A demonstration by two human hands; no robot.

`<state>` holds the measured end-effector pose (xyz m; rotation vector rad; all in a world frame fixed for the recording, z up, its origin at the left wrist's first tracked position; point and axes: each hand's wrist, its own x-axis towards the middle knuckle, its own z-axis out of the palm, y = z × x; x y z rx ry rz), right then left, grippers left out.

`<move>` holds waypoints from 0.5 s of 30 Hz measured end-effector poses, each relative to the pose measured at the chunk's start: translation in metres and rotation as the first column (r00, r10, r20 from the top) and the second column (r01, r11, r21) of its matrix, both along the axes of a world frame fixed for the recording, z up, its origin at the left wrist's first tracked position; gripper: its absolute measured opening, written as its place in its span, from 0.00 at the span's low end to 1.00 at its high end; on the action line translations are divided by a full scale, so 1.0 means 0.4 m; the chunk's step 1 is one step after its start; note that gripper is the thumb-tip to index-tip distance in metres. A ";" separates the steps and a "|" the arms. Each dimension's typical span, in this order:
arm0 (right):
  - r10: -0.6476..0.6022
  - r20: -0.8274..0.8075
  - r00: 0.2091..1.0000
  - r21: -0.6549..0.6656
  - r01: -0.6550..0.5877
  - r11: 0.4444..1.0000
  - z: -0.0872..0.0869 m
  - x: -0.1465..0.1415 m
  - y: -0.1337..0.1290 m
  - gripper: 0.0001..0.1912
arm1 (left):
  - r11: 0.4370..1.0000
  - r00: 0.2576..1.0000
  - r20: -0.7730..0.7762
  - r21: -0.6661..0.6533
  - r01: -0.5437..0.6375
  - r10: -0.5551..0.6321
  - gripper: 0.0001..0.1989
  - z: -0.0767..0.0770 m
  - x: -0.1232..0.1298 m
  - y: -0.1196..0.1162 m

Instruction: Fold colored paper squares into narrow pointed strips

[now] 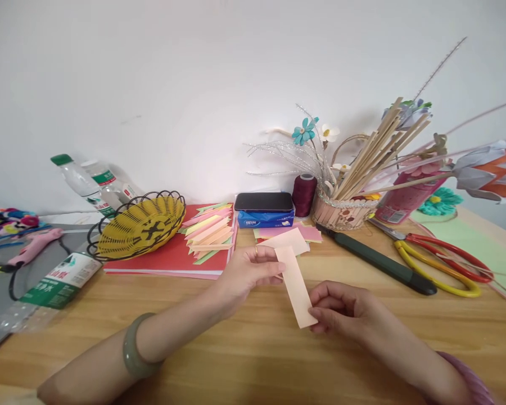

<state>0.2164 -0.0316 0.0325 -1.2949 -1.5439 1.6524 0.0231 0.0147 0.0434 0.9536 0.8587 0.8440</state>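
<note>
A peach-coloured paper strip is held slantwise above the wooden table. My left hand pinches its upper end between thumb and fingers. At the strip's lower corner, my right hand grips with thumb and forefinger, the other fingers curled behind. A pale paper piece shows just beyond my left fingers; whether it is a part of the same strip I cannot tell. Behind my left hand, many cut paper strips in pink, orange and green lie piled on a red sheet.
A yellow basket, plastic bottles and a pink glue gun are at left. A phone rests on a blue tissue pack. At right are a dark green cutter, scissors and a basket of sticks.
</note>
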 end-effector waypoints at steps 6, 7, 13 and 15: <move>-0.052 -0.055 0.997 -0.120 0.045 0.992 0.009 -0.008 0.009 0.21 | 0.932 0.940 -0.090 0.125 0.339 -0.330 0.20 0.011 0.008 -0.021; -0.049 -0.073 0.996 -0.139 0.038 0.990 0.008 -0.010 0.009 0.21 | 0.922 0.930 -0.094 0.129 0.364 -0.354 0.21 0.011 0.010 -0.022; -0.064 -0.217 0.974 -0.233 0.012 0.973 -0.006 -0.017 -0.009 0.19 | 0.931 0.930 0.073 0.090 0.353 -0.360 0.24 0.006 0.026 -0.022; -0.089 -0.294 0.952 -0.285 0.002 0.959 -0.011 -0.020 -0.015 0.18 | 0.945 0.940 0.109 0.100 0.312 -0.323 0.21 0.005 0.030 -0.022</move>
